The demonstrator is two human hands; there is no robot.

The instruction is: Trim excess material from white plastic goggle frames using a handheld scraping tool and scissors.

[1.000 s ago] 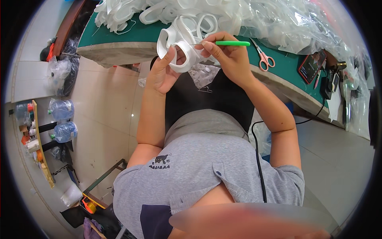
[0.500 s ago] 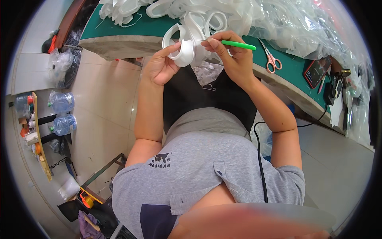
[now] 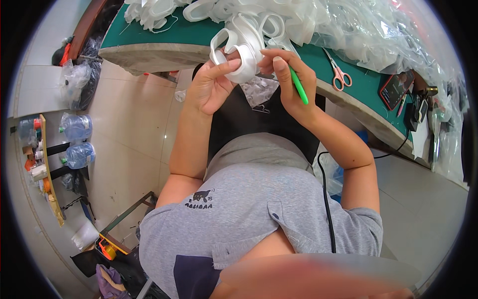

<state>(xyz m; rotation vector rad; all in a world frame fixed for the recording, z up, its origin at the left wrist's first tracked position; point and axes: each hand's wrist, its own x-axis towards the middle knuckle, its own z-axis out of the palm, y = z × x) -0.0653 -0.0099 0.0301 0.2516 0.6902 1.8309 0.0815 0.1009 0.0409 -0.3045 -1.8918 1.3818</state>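
- While the left hand (image 3: 216,84) supports the work, we see its thumb closed over the near band of the white looped piece (image 3: 244,70), with no slack in the grip.
- Location of the work: we find the piece raised above the lap, just off the front edge of the green-topped table (image 3: 149,56), its upper bands reaching toward the pile of white pieces (image 3: 294,20).
- The right hand (image 3: 294,74) has hold of the green-handled tool (image 3: 299,87). We note that the handle lies across the palm, its blunt end pointing back toward the wrist, with thumb and forefinger extended beside the white piece.
- The working end of the tool seems to be hidden behind the fingers, so we cannot tell whether it touches the band.
- Step in hand: we judge this to be close handwork on the bands, the left hand serving as holder and the right as tool hand.
- Next move: in our judgement, it calls for the band to be presented flat by the left thumb and for the tool to be turned until its working end faces the band.
- Standby item: we locate the pink-handled scissors (image 3: 341,79) on the table, to the right of the right hand and apart from it.
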